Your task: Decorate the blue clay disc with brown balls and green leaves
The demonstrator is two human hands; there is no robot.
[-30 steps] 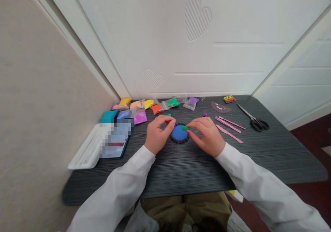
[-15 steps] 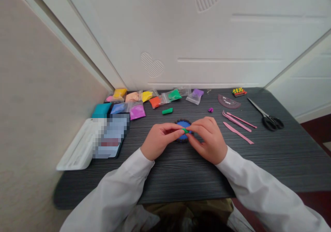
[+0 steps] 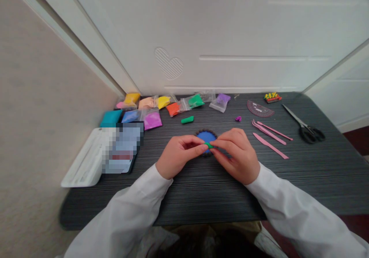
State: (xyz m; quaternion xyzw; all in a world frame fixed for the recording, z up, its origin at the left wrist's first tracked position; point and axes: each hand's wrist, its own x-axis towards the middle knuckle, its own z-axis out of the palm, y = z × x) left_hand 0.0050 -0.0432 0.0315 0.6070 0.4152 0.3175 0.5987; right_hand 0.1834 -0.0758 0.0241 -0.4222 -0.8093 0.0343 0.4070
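A small piece of green clay (image 3: 208,145) is pinched between the fingertips of my left hand (image 3: 181,153) and my right hand (image 3: 238,154). Both hands are closed on it, one from each side. Just beneath lies a round blue clay disc (image 3: 205,136) edged with dark brown beads, partly covered by my fingers. Beyond it on the table rests a short roll of green clay (image 3: 187,119). A little crumpled purple lump of clay (image 3: 238,118) lies to the right of that.
Bagged coloured clay, such as a magenta pack (image 3: 152,119), lines the back left. A white tray (image 3: 83,160) and a blurred-out phone (image 3: 124,150) lie left. On the right are pink modelling tools (image 3: 269,144), a protractor (image 3: 260,108), scissors (image 3: 305,129) and a red-yellow clay piece (image 3: 272,97).
The view has shifted slightly. My right hand has drawn a little to the right, showing more of the blue disc, while both hands keep their pinch on the green clay.
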